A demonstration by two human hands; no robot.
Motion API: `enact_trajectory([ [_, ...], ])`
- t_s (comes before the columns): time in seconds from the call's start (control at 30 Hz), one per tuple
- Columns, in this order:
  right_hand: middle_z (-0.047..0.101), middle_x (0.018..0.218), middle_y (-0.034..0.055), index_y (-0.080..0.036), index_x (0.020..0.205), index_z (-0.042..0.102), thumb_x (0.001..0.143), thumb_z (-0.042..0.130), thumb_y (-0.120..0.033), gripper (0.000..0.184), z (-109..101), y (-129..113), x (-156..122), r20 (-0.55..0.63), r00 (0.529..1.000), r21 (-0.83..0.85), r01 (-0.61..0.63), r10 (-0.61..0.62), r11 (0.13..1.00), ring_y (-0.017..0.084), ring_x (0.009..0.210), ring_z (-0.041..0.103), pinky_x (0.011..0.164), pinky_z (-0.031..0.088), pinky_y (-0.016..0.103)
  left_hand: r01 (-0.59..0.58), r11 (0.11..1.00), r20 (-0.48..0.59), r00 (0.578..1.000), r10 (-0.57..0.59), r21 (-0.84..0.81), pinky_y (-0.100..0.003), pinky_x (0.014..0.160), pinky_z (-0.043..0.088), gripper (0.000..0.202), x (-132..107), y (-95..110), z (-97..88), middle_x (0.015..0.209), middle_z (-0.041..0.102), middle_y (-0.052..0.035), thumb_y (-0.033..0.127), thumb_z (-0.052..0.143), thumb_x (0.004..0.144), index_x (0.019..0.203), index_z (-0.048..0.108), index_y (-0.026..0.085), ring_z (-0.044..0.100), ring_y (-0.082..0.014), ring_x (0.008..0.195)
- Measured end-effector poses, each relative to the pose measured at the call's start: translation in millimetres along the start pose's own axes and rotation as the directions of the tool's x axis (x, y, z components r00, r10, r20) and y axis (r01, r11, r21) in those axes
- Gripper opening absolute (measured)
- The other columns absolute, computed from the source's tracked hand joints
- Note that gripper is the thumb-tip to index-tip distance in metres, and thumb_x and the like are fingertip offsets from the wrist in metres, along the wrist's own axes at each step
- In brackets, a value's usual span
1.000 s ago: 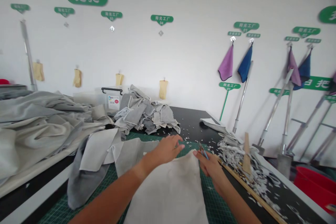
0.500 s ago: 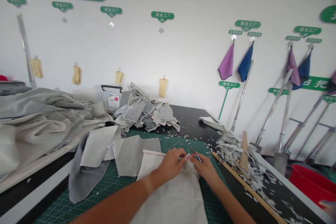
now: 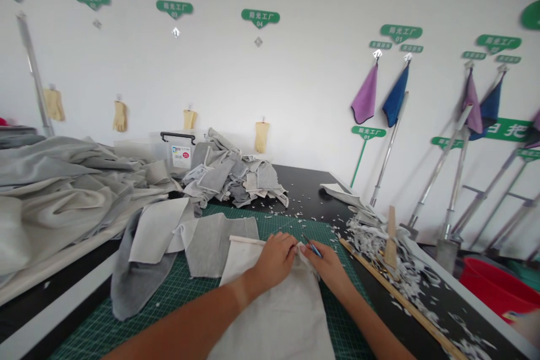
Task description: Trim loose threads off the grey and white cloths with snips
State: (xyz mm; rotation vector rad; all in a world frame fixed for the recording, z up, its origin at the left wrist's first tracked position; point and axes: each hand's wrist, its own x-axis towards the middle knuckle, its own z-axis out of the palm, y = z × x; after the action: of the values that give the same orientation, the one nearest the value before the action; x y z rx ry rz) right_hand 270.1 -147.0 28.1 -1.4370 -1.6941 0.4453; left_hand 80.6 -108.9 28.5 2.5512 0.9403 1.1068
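A pale off-white cloth (image 3: pixel 274 315) lies over the green cutting mat (image 3: pixel 169 287) in front of me. My left hand (image 3: pixel 278 253) is closed on the cloth's far edge, near its right corner, the fingertips partly hidden behind the knuckles. Just beside it, my right hand (image 3: pixel 323 261) holds small blue thread snips (image 3: pixel 314 249), their thin tips pointing up and left. Its thumb and finger also press at the cloth's corner. To the left of this cloth lie a grey piece (image 3: pixel 215 244) and a lighter piece (image 3: pixel 160 230), folded over one another.
Large grey fabric (image 3: pixel 54 180) is heaped at left, and a scrap pile (image 3: pixel 236 174) stands at the back beside a clear plastic box (image 3: pixel 179 152). At right lie a wooden ruler (image 3: pixel 396 292), shredded trimmings (image 3: pixel 409 259) and a red bucket (image 3: pixel 498 287).
My left hand has turned a little, its fingers more curled at the cloth's edge. My right hand stays almost in place with the snips. The view has tilted slightly downward.
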Motion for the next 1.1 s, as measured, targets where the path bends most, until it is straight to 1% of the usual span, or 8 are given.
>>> enact_trajectory([
  [0.17, 0.046, 0.067, -0.0034, -0.019, 0.069, 0.050, 0.093, 0.054, -0.051, 0.040, 0, -2, -1, 0.019, 1.000, -0.010, 0.005, -0.005, 1.000, 0.015, 0.067, 0.042, 0.062, 0.033, 0.025, -0.029, 0.998, 0.016, 0.999, 0.030, -0.051, -0.033, 0.082, 0.038, 0.018, 1, 1, -0.7, 0.093, 0.063, -0.0031, 0.026, 0.043, 0.100, 0.094, 0.059, 0.021, 0.054, -0.0198, 0.090],
  [0.33, 0.047, 0.066, -0.0035, -0.019, 0.069, 0.051, 0.093, 0.053, -0.051, 0.040, -1, -5, -2, 0.014, 1.000, -0.005, -0.005, 0.005, 1.000, 0.014, 0.066, 0.043, 0.061, 0.032, 0.024, -0.016, 0.991, -0.039, 0.999, 0.011, -0.130, -0.032, 0.086, 0.039, 0.016, 5, -2, -1.4, 0.090, 0.063, -0.0023, 0.030, 0.050, 0.098, 0.088, 0.059, 0.021, 0.054, -0.0187, 0.091],
  [0.43, 0.048, 0.066, -0.0037, -0.019, 0.069, 0.052, 0.093, 0.053, -0.052, 0.041, -1, -8, -3, 0.015, 1.000, -0.018, -0.008, 0.008, 1.000, 0.014, 0.066, 0.042, 0.060, 0.031, 0.024, -0.015, 0.987, -0.053, 0.999, 0.007, -0.163, -0.032, 0.086, 0.039, 0.016, 6, -5, -0.8, 0.090, 0.063, -0.0023, 0.031, 0.053, 0.096, 0.087, 0.060, 0.021, 0.055, -0.0185, 0.091],
  [0.63, 0.052, 0.069, -0.0032, -0.019, 0.073, 0.055, 0.093, 0.052, -0.051, 0.039, -2, -11, -3, -0.004, 1.000, -0.033, -0.005, 0.005, 0.999, 0.015, 0.068, 0.046, 0.062, 0.033, 0.024, 0.046, 0.981, -0.026, 0.998, -0.052, -0.189, -0.030, 0.079, 0.041, 0.020, 7, -6, -1.2, 0.086, 0.066, -0.0016, 0.030, 0.046, 0.099, 0.088, 0.060, 0.021, 0.056, -0.0181, 0.082],
  [0.77, 0.054, 0.071, -0.0028, -0.020, 0.080, 0.060, 0.093, 0.052, -0.052, 0.035, -5, -15, -4, -0.036, 0.999, -0.043, -0.020, 0.019, 0.999, 0.015, 0.069, 0.048, 0.062, 0.034, 0.025, 0.049, 0.978, -0.003, 0.999, -0.050, -0.205, -0.030, 0.078, 0.041, 0.022, 6, -7, -1.6, 0.087, 0.067, -0.0023, 0.028, 0.044, 0.099, 0.089, 0.062, 0.022, 0.057, -0.0184, 0.083],
  [0.9, 0.052, 0.067, -0.0029, -0.021, 0.084, 0.062, 0.092, 0.052, -0.054, 0.036, -6, -19, -6, -0.058, 0.997, -0.068, -0.053, 0.049, 0.996, 0.015, 0.065, 0.046, 0.059, 0.033, 0.025, 0.093, 0.934, 0.023, 0.996, -0.091, -0.346, -0.029, 0.078, 0.043, 0.018, 7, -10, 0.1, 0.089, 0.068, -0.0022, 0.029, 0.047, 0.097, 0.098, 0.064, 0.021, 0.059, -0.0181, 0.084],
  [0.97, 0.051, 0.065, -0.0027, -0.021, 0.084, 0.063, 0.091, 0.052, -0.054, 0.036, -6, -19, -6, -0.062, 0.996, -0.072, -0.061, 0.057, 0.996, 0.015, 0.064, 0.045, 0.058, 0.033, 0.025, 0.126, 0.903, 0.040, 0.992, -0.120, -0.410, -0.028, 0.076, 0.044, 0.019, 8, -12, 1.1, 0.089, 0.068, -0.0021, 0.031, 0.049, 0.096, 0.098, 0.065, 0.020, 0.060, -0.0178, 0.083],
  [1.1, 0.052, 0.067, -0.0025, -0.021, 0.084, 0.064, 0.090, 0.053, -0.052, 0.034, -6, -19, -6, -0.051, 0.997, -0.071, -0.066, 0.062, 0.995, 0.015, 0.064, 0.045, 0.059, 0.033, 0.025, 0.146, 0.890, 0.032, 0.989, -0.147, -0.432, -0.029, 0.080, 0.045, 0.022, 10, -17, 3.2, 0.090, 0.070, -0.0020, 0.034, 0.053, 0.094, 0.096, 0.069, 0.021, 0.060, -0.0186, 0.087],
])
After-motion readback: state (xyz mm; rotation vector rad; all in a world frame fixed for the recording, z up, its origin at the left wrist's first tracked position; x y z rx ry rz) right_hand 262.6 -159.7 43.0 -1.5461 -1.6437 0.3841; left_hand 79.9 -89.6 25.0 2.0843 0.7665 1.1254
